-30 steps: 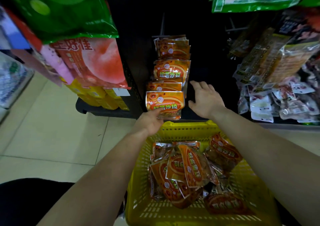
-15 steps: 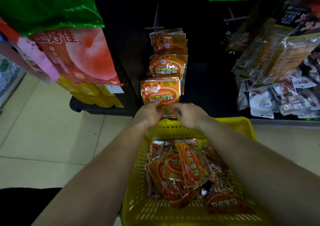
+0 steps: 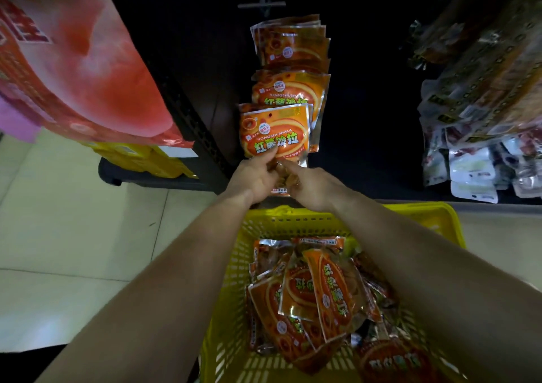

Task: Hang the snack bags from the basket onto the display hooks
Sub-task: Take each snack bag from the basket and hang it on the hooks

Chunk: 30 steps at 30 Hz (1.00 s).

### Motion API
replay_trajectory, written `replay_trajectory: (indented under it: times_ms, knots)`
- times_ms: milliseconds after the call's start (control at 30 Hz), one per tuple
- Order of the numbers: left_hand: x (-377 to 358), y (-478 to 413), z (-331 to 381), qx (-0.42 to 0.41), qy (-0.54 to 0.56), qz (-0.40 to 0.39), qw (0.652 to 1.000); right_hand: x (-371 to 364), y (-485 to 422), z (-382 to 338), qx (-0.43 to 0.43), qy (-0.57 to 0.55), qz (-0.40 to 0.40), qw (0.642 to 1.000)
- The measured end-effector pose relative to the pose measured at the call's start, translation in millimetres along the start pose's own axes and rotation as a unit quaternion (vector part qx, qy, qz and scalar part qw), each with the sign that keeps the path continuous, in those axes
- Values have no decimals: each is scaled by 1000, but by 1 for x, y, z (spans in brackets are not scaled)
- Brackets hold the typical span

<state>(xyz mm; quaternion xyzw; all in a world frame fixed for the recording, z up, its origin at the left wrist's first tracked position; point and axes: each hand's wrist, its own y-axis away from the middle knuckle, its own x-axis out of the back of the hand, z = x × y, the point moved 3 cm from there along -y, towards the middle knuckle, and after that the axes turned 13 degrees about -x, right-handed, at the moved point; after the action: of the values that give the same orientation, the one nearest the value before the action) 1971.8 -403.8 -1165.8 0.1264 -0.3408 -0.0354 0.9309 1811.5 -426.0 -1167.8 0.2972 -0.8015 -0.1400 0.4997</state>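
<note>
An orange snack bag (image 3: 274, 132) hangs at the front of the lowest row on the dark display panel. My left hand (image 3: 253, 174) and my right hand (image 3: 311, 185) meet at its bottom edge, both pinching it. Its hook is hidden behind the bag. Two more rows of the same orange bags (image 3: 290, 89) hang above it, and a bare hook (image 3: 262, 3) sticks out at the top. Below my arms the yellow basket (image 3: 293, 221) holds several more orange snack bags (image 3: 316, 291) in a loose pile.
Large red and pink bags (image 3: 79, 72) hang at the left over a low black shelf with yellow packs (image 3: 140, 160). Silver and brown packets (image 3: 481, 98) hang densely at the right. Pale floor tiles (image 3: 73, 236) lie to the left of the basket.
My right hand came in from the right of the bags and joined my left hand at the front bag's bottom edge. The view has moved closer to the display.
</note>
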Motion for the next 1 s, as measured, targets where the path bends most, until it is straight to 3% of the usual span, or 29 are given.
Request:
replay_trajectory:
  times_ms: [167, 333, 767, 1000]
  knots:
    - [1, 15, 4, 1, -10, -26, 1000, 4, 14, 2, -2, 12, -23, 1000]
    - [5, 46, 15, -13, -86, -37, 996, 22, 45, 4, 0, -3, 10, 1000]
    - [-14, 149, 35, 15, -76, -39, 996, 31, 151, 39, -40, -15, 68, 997]
    - [-90, 185, 16, 71, -27, -140, 987, -38, 184, 84, -76, 35, -88, 993]
